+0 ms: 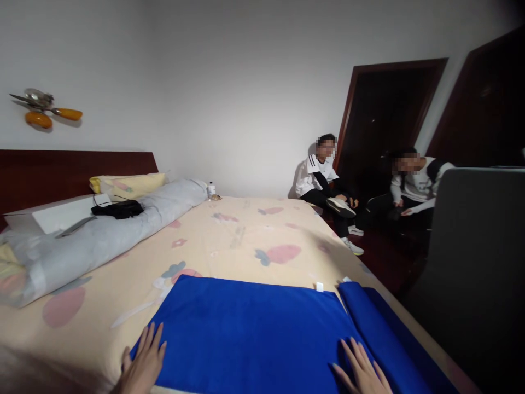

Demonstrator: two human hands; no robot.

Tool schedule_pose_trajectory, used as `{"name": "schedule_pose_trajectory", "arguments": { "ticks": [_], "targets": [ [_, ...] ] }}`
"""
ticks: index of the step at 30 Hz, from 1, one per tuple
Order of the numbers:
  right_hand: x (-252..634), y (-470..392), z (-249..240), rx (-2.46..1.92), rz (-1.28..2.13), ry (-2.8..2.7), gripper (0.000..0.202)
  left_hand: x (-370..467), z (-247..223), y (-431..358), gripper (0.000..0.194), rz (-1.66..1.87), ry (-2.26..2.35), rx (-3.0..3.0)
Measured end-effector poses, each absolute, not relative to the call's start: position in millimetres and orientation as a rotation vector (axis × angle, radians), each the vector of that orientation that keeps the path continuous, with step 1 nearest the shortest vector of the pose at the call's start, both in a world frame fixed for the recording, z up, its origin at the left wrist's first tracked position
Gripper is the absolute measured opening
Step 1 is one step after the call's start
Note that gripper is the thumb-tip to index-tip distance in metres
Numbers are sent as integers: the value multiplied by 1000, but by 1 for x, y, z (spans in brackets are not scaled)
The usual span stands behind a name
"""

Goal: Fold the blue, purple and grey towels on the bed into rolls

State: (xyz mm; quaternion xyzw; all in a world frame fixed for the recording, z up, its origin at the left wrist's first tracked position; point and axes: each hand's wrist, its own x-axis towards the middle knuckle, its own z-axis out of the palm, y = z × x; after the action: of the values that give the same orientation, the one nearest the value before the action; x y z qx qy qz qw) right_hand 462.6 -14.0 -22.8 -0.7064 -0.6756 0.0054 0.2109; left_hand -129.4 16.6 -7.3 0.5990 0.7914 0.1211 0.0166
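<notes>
A blue cloth (pixel 250 328) lies spread flat on the bed (pixel 229 230), with a small white tag (pixel 319 287) at its far edge. My left hand (pixel 145 358) rests on the cloth's left edge, fingers stretched out. On the right part of the cloth lies my right hand (pixel 361 369), its fingers spread and flat. Just beyond that hand, along the bed's right side, is a second blue cloth (pixel 394 334) that looks rolled or folded, also with a white tag. Neither hand grips anything.
A grey rolled quilt (pixel 135 230) lies along the headboard (pixel 77 169), bearing a black item (pixel 118 209) and a white box (pixel 68 212). A small bottle (pixel 211 190) stands at the far edge. Two people sit beyond the right side, near a dark grey panel (pixel 479 262).
</notes>
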Motion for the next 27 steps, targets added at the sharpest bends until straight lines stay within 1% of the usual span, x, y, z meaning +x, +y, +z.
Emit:
{"name": "schedule_pose_trajectory", "arguments": {
  "ticks": [2, 3, 6, 9, 11, 13, 15, 19, 22, 24, 27],
  "targets": [
    [430, 8, -7, -1926, 102, -1907, 66, -94, 5, 31, 61, 377, 2387, 2000],
    [409, 20, 3, -1879, 196, -1961, 69, -70, 12, 40, 61, 369, 2295, 2106],
    [333, 55, 32, -1653, 466, -2193, 70, 11, 31, 69, 60, 384, 1970, 2348],
    [273, 86, 44, -1509, 510, -2342, 64, 80, 38, 98, 60, 315, 1728, 2443],
    [259, 102, 43, -1527, 478, -2379, 62, 100, 36, 116, 58, 265, 1744, 2428],
    [270, 114, 39, -1601, 409, -2353, 63, 95, 32, 131, 56, 248, 1848, 2390],
    [302, 122, 32, -1719, 313, -2284, 64, 68, 29, 145, 55, 240, 1970, 2339],
    [392, 130, 18, -2056, 118, -2093, 65, -20, 27, 164, 57, 163, 2221, 2119],
    [445, 133, 8, -2228, 41, -1994, 66, -78, 24, 167, 59, 141, 2342, 1997],
    [464, 134, 4, -2284, 21, -1962, 66, -102, 25, 166, 59, 138, 2407, 1942],
    [473, 135, 3, -2326, -16, -1934, 67, -112, 33, 162, 59, 73, 2486, 1904]
  ]
}}
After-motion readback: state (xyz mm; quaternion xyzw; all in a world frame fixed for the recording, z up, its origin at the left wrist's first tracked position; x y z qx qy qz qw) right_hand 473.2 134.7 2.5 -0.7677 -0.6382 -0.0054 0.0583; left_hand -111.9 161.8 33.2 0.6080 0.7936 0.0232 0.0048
